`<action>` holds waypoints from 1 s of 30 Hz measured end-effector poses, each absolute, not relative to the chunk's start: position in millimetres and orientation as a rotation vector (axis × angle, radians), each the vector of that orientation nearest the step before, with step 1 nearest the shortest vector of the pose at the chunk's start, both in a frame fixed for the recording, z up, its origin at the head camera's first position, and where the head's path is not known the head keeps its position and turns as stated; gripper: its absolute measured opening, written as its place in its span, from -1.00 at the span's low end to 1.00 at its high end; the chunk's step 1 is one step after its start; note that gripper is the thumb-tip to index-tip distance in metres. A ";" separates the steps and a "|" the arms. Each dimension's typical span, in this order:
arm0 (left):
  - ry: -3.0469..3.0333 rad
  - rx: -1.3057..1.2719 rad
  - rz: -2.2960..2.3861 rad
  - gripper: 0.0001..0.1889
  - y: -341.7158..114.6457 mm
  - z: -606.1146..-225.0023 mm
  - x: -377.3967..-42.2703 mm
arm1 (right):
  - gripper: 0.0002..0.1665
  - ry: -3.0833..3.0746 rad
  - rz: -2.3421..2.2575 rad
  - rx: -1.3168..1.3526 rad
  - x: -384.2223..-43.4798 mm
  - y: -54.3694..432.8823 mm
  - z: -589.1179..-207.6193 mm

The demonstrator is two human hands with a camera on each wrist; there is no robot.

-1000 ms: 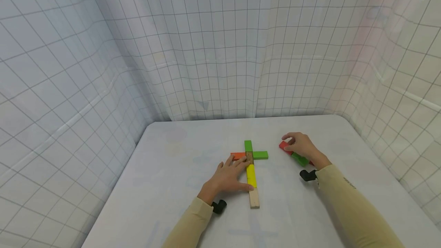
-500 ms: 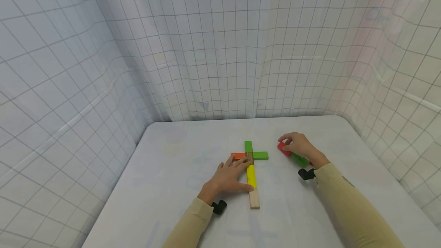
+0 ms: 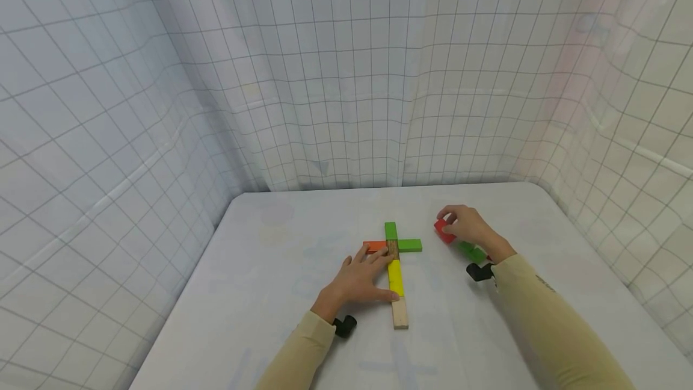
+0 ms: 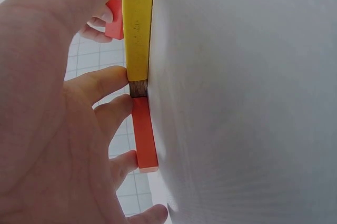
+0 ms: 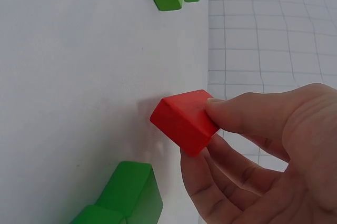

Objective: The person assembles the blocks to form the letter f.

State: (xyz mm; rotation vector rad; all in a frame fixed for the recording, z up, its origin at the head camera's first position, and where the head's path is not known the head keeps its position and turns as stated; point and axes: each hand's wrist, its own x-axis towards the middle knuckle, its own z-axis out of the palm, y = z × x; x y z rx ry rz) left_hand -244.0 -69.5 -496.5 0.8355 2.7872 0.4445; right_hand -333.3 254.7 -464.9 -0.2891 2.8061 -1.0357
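Observation:
My left hand (image 3: 354, 280) lies spread over a cross of flat blocks, fingertips on the orange block (image 4: 144, 132) and the brown block (image 3: 392, 248), thumb near where the yellow block (image 3: 396, 277) meets the pale wood block (image 3: 399, 313). Two green blocks form the cross's top (image 3: 391, 231) and right arm (image 3: 409, 245). Off to the right, my right hand (image 3: 470, 225) pinches a red block (image 5: 185, 118) between thumb and fingers. Below that hand lie loose green blocks (image 5: 131, 190), partly hidden by it in the head view.
Part of another red block (image 3: 489, 257) shows beside my right wrist. The white table (image 3: 260, 294) ends at a far edge, where gridded white curtains (image 3: 335, 107) rise on three sides. A black wrist camera (image 3: 344, 326) hangs under each wrist.
My right hand has shifted slightly left and away from me with the red block, which has separated from the green blocks and tilted. The left hand has stayed still.

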 end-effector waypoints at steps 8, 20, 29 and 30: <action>2.782 0.825 0.452 -0.02 -69.9 -498.4 -244.9 | -0.66 2.845 -1.061 -0.289 -338.7 247.2 -465.2; 2.787 0.824 0.452 -0.03 -68.8 -492.9 -242.9 | -0.64 2.920 -1.120 -0.282 -343.2 229.1 -459.6; 2.792 0.802 0.435 0.00 -68.7 -495.1 -243.1 | -0.63 2.937 -1.198 -0.267 -346.0 216.7 -460.2; 2.794 0.803 0.436 0.00 -68.8 -495.2 -243.2 | -0.63 2.936 -1.207 -0.264 -347.1 215.4 -460.7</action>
